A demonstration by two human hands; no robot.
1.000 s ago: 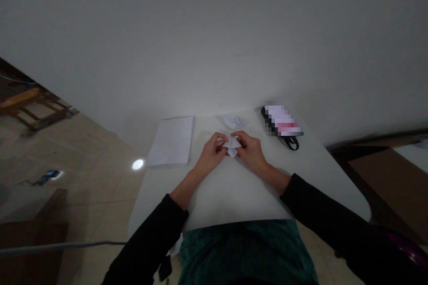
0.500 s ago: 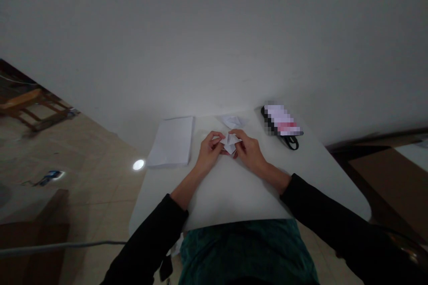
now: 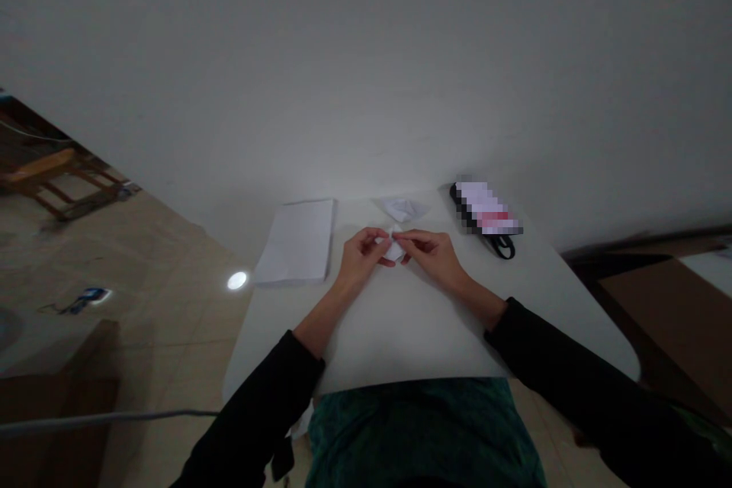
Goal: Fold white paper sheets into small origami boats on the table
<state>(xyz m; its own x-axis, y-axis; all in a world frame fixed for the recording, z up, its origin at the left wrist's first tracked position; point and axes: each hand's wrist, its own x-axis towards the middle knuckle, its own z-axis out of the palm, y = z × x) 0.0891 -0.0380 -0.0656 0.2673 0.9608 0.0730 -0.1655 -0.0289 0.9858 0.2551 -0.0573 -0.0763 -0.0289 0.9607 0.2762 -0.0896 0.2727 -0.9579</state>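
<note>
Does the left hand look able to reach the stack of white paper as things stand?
Probably yes: the stack of white paper lies just beside the left hand, with nothing standing between them. However, that hand is holding the small folded paper, which the right hand also holds.

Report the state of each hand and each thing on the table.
Small paper: folded, held, partly hidden.
Left hand: pinching that paper.
Right hand: pinching it too.
Second paper: folded, lying beyond the hands.
Paper stack: lying flat, edges roughly aligned.
Black-edged item: lying down, top pixelated.
</note>
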